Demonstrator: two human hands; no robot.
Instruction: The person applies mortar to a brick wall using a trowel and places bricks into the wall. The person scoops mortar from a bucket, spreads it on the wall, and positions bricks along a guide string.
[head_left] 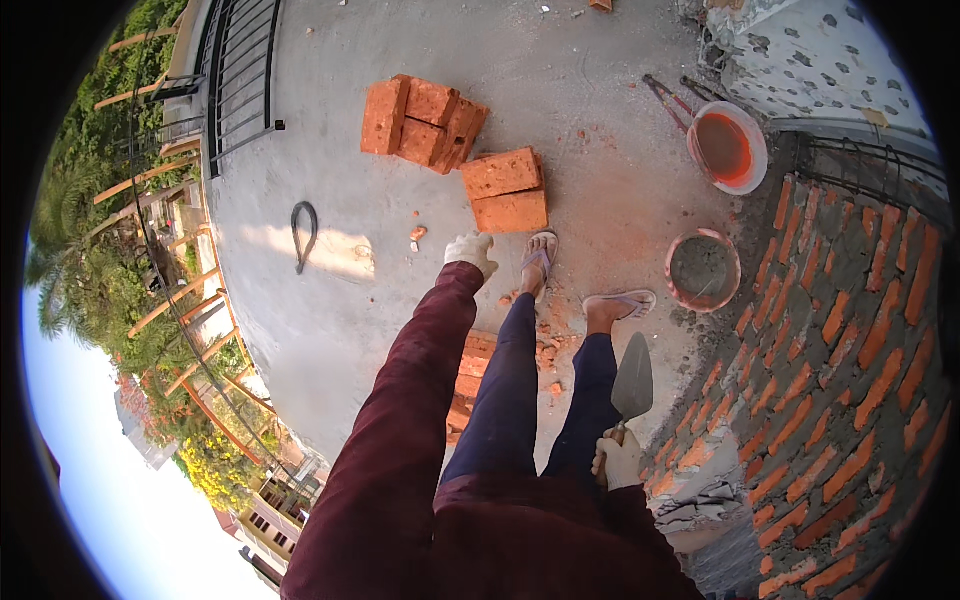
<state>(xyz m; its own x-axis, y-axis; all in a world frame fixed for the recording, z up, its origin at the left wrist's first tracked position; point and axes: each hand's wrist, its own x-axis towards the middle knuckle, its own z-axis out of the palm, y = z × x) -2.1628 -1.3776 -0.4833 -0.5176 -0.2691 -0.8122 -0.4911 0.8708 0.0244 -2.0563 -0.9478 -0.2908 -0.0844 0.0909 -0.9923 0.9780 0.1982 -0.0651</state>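
My left hand (472,254), in a whitish glove, reaches out over the floor. It is just short of a small stack of orange bricks (508,212); its fingers are loosely bent and apart, with nothing seen in them. Close by my right hip, my gloved right hand (621,462) is closed round the handle of a pointed trowel (633,380), blade up and away from me. A larger brick pile (425,122) lies beyond the small stack. Right of my feet sits a round pan of grey mortar (704,270).
A brick wall with rough mortar joints (850,400) rises on the right. Farther off stands a white bucket of reddish water (728,148), long-handled tools (672,100) beside it. More bricks (470,380) lie by my left leg. A black railing (240,75) borders the far left.
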